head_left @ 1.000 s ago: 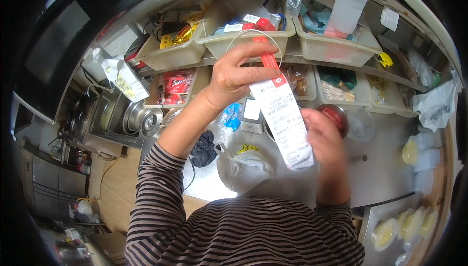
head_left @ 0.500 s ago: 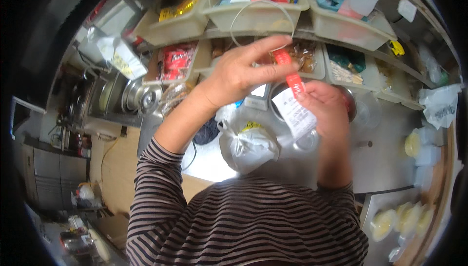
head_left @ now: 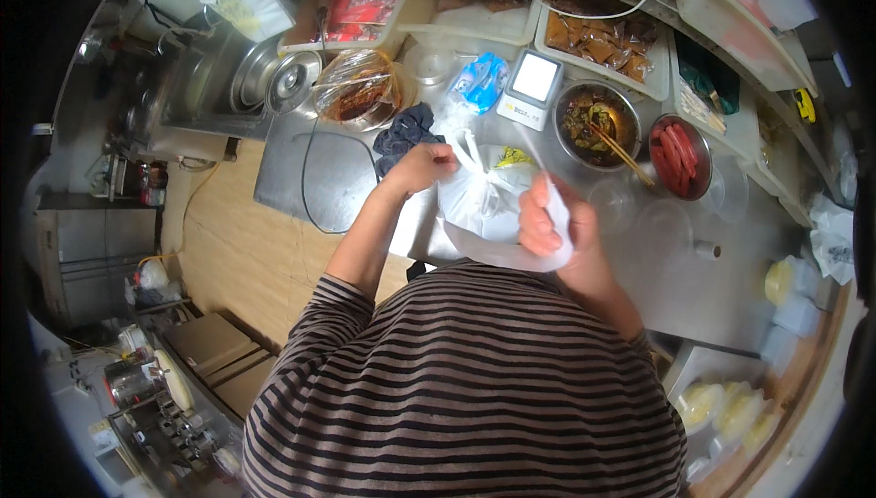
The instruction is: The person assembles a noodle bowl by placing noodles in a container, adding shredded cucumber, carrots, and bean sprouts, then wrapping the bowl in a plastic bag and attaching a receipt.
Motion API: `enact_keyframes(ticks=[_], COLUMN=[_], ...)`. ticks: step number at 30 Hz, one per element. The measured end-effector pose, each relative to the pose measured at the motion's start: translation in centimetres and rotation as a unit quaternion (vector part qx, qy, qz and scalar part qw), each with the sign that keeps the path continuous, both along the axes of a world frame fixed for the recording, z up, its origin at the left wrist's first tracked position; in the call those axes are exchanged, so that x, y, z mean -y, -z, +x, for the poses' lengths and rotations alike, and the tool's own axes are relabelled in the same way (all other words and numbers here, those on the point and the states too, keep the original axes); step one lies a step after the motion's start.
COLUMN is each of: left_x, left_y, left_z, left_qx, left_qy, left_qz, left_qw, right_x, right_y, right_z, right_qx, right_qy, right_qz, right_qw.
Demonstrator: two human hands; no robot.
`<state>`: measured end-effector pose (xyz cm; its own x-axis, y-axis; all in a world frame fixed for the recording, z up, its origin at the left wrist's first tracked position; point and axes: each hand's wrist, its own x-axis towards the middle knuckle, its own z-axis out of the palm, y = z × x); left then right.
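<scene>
A knotted white plastic bag (head_left: pixel 479 201) with a yellow-green print stands on the metal worktop in front of me. My left hand (head_left: pixel 422 169) is at its left edge, fingers curled together; whether they grip anything is hidden. In my right hand (head_left: pixel 558 229), closed at the bag's right side, is a white paper slip (head_left: pixel 502 252), curled and blurred by motion. A dark crumpled cloth (head_left: pixel 409 133) lies just beyond my left hand. Behind the bag are a blue-and-white plastic packet (head_left: pixel 481 83) and a white digital scale (head_left: pixel 532 85).
A bowl of dark food (head_left: pixel 584 124) with chopsticks (head_left: pixel 620 148) stands right of the scale, beside a bowl of red sausage-like pieces (head_left: pixel 675 156). Clear plastic lids (head_left: pixel 664 229) lie nearer. A film-covered bowl (head_left: pixel 356 87) is at left. Bins of packets (head_left: pixel 602 46) line the back.
Both hands have come down from the shelf to the bag, and the left has let go of the red strip. The paper slip stays in my right hand. The view has tilted downward.
</scene>
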<state>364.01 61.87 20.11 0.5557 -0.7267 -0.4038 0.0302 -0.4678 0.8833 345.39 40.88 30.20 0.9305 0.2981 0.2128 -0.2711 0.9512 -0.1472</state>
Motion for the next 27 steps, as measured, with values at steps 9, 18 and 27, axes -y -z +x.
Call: enact_keyframes(ticks=[9,18,27], left_x=[3.0,2.6,2.5], left_y=[-3.5,-5.8,-7.0], left_z=[-3.0,-4.5,-6.3], left_qx=[-0.100,0.313,0.591], left_qy=[0.036,0.089,0.010], left_qz=[-0.173,-0.211,-0.203], left_qw=[0.979,0.922,0.781], right_x=[-1.8,-4.3,-1.8], right_y=[5.9,4.0,4.1], right_z=[-0.7,-2.0,-0.4], right_qx=[-0.039,-0.073,-0.264], right_qy=[-0.006,0.373,0.081], right_qz=[0.064,-0.401,-0.291], right_qw=[0.997,0.833,0.916])
